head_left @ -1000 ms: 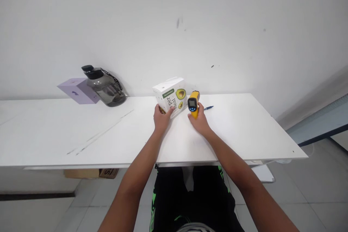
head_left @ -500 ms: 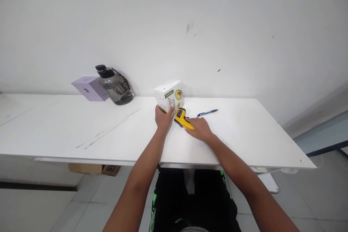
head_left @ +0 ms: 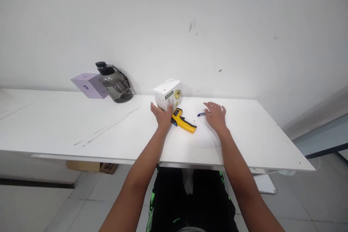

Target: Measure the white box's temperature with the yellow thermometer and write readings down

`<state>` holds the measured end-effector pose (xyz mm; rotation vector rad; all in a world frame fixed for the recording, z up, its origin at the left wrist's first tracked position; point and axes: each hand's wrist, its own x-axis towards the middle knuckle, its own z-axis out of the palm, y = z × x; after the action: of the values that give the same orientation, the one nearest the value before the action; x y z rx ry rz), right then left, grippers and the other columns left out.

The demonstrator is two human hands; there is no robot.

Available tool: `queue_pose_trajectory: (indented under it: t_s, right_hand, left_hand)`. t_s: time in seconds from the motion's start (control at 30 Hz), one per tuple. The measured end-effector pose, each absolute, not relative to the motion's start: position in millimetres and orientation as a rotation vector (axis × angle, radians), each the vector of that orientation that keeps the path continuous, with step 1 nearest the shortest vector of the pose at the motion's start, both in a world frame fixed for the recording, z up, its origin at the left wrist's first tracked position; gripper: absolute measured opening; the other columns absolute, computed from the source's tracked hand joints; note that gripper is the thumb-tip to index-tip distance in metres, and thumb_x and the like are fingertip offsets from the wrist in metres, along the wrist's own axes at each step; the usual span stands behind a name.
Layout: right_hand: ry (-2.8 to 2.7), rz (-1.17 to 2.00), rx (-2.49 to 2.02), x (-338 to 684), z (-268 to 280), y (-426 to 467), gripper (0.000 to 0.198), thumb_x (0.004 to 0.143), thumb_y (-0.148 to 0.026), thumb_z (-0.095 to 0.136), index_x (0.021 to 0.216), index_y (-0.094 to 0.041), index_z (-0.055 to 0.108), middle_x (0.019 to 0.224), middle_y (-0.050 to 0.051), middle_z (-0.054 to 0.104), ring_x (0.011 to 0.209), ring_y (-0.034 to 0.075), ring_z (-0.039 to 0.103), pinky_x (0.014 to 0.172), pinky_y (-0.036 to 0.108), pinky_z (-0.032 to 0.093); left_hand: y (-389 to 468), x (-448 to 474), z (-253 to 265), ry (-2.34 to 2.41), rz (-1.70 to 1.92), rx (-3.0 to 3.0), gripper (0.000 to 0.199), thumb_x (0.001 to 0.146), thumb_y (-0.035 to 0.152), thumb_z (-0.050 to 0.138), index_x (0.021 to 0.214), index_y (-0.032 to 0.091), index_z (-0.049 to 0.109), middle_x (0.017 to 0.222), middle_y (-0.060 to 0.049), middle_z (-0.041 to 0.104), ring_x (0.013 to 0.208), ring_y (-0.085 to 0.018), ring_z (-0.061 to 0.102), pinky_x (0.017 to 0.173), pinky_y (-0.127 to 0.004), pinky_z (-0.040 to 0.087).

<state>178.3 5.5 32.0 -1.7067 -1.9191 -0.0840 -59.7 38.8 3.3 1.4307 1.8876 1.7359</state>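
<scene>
White table (head_left: 81, 130) carries a purple box (head_left: 89, 85) and dark jug (head_left: 115, 87) at the back left. Mid-table: white carton (head_left: 167, 93), yellow thermometer (head_left: 182, 122) lying flat, blue pen (head_left: 201, 114), paper sheet (head_left: 206, 138).

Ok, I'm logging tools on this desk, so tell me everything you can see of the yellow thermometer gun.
The yellow thermometer gun lies on its side on the white table, in front of the white avocado box. It looks like hard plastic, with a dark head with a small blue-lit display toward the box and the yellow handle pointing right, toward the near edge. The left hand rests against its head; the right hand is clear of it.
</scene>
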Motion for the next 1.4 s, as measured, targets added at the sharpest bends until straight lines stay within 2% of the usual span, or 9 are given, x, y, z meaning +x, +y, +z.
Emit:
queue_pose_trajectory:
  t_s: [0.07, 0.13, 0.23, 0.33, 0.5, 0.67, 0.93, 1.07, 1.4]
  right_hand:
    - [-1.928, -0.075, -1.856, 195.4, 23.6, 15.1, 0.045, 0.092, -0.021, 0.03, 0.133, -0.025, 0.049, 0.144, 0.007, 0.043, 0.136, 0.028, 0.03, 0.108, 0.061, 0.011]
    - [-1.999, 0.022, -1.971, 202.2, 10.0, 23.7, 0.048, 0.09, -0.017, 0.03, 0.134, -0.026, 0.048, 0.148, 0.006, 0.037, 0.14, 0.029, 0.022, 0.107, 0.066, 0.007]
    - [-2.042, 0.117, -2.016, 199.2, -8.0, 33.1, 0.048, 0.091, -0.018, 0.028, 0.132, -0.029, 0.05, 0.148, 0.004, 0.038, 0.14, 0.027, 0.022, 0.107, 0.067, 0.007]
    - [-1.965, 0.046, -2.027, 193.5, -15.6, 37.4, 0.046, 0.092, -0.023, 0.026, 0.131, -0.029, 0.05, 0.145, 0.005, 0.042, 0.138, 0.026, 0.026, 0.107, 0.066, 0.008]
    - [-1.781, -0.149, -2.116, 189.6, -16.5, 35.1, 0.042, 0.093, -0.023, 0.028, 0.123, -0.025, 0.057, 0.135, 0.011, 0.051, 0.133, 0.03, 0.032, 0.105, 0.068, 0.005]
    - [-1.703, -0.232, -2.114, 188.3, -16.3, 31.7, 0.037, 0.091, -0.018, 0.032, 0.107, -0.021, 0.066, 0.119, 0.013, 0.061, 0.127, 0.033, 0.037, 0.103, 0.07, 0.001]
    - [-1.771, -0.409, -2.01, 189.3, -15.2, 32.7, 0.034, 0.095, -0.02, 0.031, 0.099, -0.017, 0.064, 0.102, 0.012, 0.065, 0.104, 0.025, 0.052, 0.11, 0.06, 0.006]
    - [-1.779, -0.426, -2.005, 189.3, -16.0, 34.7, 0.033, 0.095, -0.02, 0.03, 0.098, -0.017, 0.063, 0.099, 0.012, 0.065, 0.1, 0.025, 0.052, 0.109, 0.06, 0.008]
    - [-1.768, -0.39, -1.904, 185.9, -6.7, 27.2, 0.036, 0.096, -0.022, 0.026, 0.114, -0.019, 0.058, 0.101, 0.012, 0.06, 0.097, 0.024, 0.049, 0.105, 0.051, 0.016]
  left_hand:
    - [28.1, -53.3, 10.4, 1.895, 1.878, 1.63, 0.091, 0.08, 0.049, 0.061, 0.143, 0.013, 0.007, 0.15, -0.022, 0.011, 0.142, -0.029, 0.013, 0.112, -0.044, 0.023]
    - [14.3, -43.4, 18.4, 1.724, 1.873, 2.016, 0.075, 0.083, 0.047, 0.056, 0.141, 0.014, 0.021, 0.145, -0.02, 0.028, 0.138, -0.029, 0.023, 0.11, -0.044, 0.024]
    - [-3.8, -25.9, 26.5, 1.252, 1.296, 2.587, 0.039, 0.089, 0.043, 0.046, 0.119, 0.019, 0.052, 0.117, -0.01, 0.059, 0.116, -0.024, 0.05, 0.103, -0.04, 0.033]
    - [-12.5, -14.1, 27.6, 0.993, 0.744, 2.764, 0.035, 0.093, 0.045, 0.039, 0.094, 0.02, 0.065, 0.096, -0.006, 0.067, 0.093, -0.019, 0.059, 0.088, -0.035, 0.039]
    - [-14.2, -16.3, 26.9, 1.078, 0.518, 2.774, 0.052, 0.094, 0.048, 0.032, 0.06, 0.018, 0.057, 0.063, -0.003, 0.06, 0.068, -0.016, 0.055, 0.066, -0.03, 0.033]
    - [-12.5, -24.2, 33.8, 1.363, 0.319, 2.602, 0.056, 0.093, 0.051, 0.029, 0.052, 0.019, 0.048, 0.053, -0.001, 0.054, 0.052, -0.014, 0.047, 0.052, -0.029, 0.024]
    - [-24.0, -19.2, 45.5, 1.639, -0.128, 2.598, 0.032, 0.089, 0.042, 0.047, 0.08, 0.017, 0.065, 0.084, -0.009, 0.067, 0.08, -0.025, 0.061, 0.064, -0.032, 0.038]
    - [-44.6, -29.5, 41.1, 1.675, 0.071, 2.83, 0.021, 0.085, 0.023, 0.053, 0.104, 0.017, 0.061, 0.108, -0.013, 0.062, 0.107, -0.029, 0.054, 0.084, -0.039, 0.041]
    - [-52.3, -103.9, 3.2, 1.607, 0.363, 2.723, 0.035, 0.088, 0.015, 0.036, 0.109, 0.022, 0.062, 0.128, -0.008, 0.058, 0.13, -0.029, 0.041, 0.104, -0.055, 0.036]
